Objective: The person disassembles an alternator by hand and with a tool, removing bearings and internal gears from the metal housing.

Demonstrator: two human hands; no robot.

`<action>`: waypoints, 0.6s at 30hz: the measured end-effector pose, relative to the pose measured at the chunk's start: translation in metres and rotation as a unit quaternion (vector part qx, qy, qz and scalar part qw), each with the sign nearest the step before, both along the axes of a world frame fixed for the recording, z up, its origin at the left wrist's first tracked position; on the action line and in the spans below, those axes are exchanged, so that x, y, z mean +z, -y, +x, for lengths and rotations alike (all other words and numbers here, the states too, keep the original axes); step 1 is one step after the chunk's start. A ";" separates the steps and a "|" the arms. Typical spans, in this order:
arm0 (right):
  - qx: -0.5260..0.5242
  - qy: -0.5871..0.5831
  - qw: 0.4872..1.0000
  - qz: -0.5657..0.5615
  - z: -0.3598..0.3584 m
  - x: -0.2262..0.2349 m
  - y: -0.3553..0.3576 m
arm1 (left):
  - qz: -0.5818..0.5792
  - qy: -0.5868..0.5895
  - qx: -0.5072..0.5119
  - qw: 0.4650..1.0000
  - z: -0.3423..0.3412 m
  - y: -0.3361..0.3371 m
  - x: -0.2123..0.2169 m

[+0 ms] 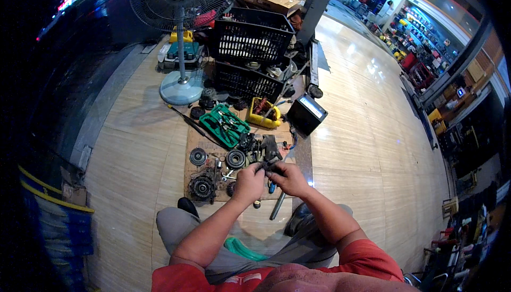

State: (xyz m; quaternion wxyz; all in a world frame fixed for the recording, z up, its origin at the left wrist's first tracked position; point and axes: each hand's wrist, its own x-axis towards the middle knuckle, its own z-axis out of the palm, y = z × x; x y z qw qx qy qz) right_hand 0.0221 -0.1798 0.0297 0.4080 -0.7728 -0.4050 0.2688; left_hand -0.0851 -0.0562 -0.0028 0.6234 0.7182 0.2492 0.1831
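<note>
Two hands, left hand (pixel 249 181) and right hand (pixel 287 177), clasp a small dark motor part (pixel 269 163) above the cardboard mat (pixel 199 144); disassembly seems underway, likely needing steady twisting.

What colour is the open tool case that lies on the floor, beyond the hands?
The open tool case is green, seen clearly in the head view.

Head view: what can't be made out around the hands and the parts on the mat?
- Dark part held between left hand and right hand: mostly covered by the fingers; kind unclear.
- Small parts on the cardboard mat: too small to identify.
- Green tool case: contents too small.
- Black crates: contents behind mesh walls.
- Left side: too dark.
</note>
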 end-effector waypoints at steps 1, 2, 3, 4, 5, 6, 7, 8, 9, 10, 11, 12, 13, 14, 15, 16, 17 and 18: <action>0.007 -0.005 1.000 0.010 0.000 -0.003 0.000 | -0.025 0.023 0.010 0.999 0.002 0.000 -0.007; 0.014 -0.006 1.000 0.014 -0.001 -0.004 0.000 | -0.052 0.045 0.017 0.997 0.003 0.001 -0.005; 0.021 -0.008 1.000 0.019 -0.002 -0.005 -0.001 | -0.053 0.048 0.014 0.997 0.003 0.001 -0.003; 0.028 -0.009 0.999 0.023 -0.003 -0.007 -0.001 | -0.055 0.050 0.010 0.997 0.003 0.000 0.000; 0.029 -0.005 0.999 0.024 -0.004 -0.009 -0.001 | -0.056 0.052 0.008 0.997 0.001 0.000 0.004; 0.030 -0.001 0.999 0.025 -0.004 -0.013 0.000 | -0.062 0.057 0.011 0.996 0.001 0.000 0.005; 0.031 0.003 0.999 0.025 -0.004 -0.016 0.000 | -0.067 0.063 0.014 0.996 0.001 0.001 0.005; 0.031 -0.002 0.999 0.025 -0.004 -0.018 0.000 | -0.073 0.068 0.017 0.995 0.001 0.001 0.006; 0.030 -0.007 0.999 0.025 -0.004 -0.020 -0.001 | -0.079 0.074 0.018 0.994 0.001 0.001 0.006; 0.030 -0.011 0.999 0.025 -0.003 -0.021 -0.001 | -0.086 0.079 0.020 0.993 0.001 0.002 0.006; 0.030 -0.004 0.999 0.025 -0.004 -0.020 -0.002 | -0.092 0.084 0.021 0.992 0.000 0.002 0.006; 0.030 0.004 0.999 0.025 -0.005 -0.017 -0.002 | -0.093 0.084 0.022 0.992 0.000 0.002 0.006; 0.030 0.012 0.999 0.025 -0.005 -0.016 -0.003 | -0.095 0.084 0.022 0.992 -0.001 0.001 0.006; 0.025 0.007 0.999 0.022 -0.005 -0.016 -0.003 | -0.096 0.085 0.021 0.992 -0.001 0.001 0.006; 0.019 0.003 1.000 0.019 -0.005 -0.017 -0.003 | -0.110 0.096 0.026 0.989 -0.001 0.002 0.008; 0.013 -0.001 1.000 0.016 -0.005 -0.018 -0.002 | -0.123 0.108 0.031 0.986 -0.001 0.003 0.010; 0.014 0.006 1.000 0.020 -0.005 -0.019 -0.003 | -0.136 0.119 0.036 0.983 -0.002 0.003 0.011; 0.014 0.013 1.000 0.023 -0.005 -0.019 -0.003 | -0.152 0.118 0.044 0.980 -0.001 0.003 0.010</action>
